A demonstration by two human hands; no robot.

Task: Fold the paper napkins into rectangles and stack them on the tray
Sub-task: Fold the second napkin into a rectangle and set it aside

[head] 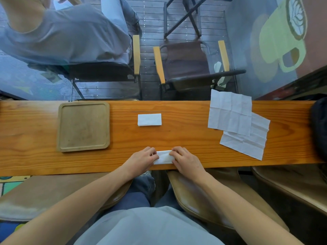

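A folded white napkin [164,157] lies near the front edge of the wooden counter [185,138]. My left hand [144,159] presses its left end and my right hand [184,159] presses its right end, fingers curled over the paper. Farther back in the middle rests another napkin folded into a rectangle [149,119]. Two unfolded napkins sit at the right, one [230,112] overlapping the other [247,140]. A square wooden tray [61,128] with nothing on it stands at the left.
Beyond the counter a person in a grey shirt [67,32] sits on a chair, and a second chair [187,64] stands unoccupied beside it. A dark object [318,131] lies at the counter's right end. Brown seats are below the front edge.
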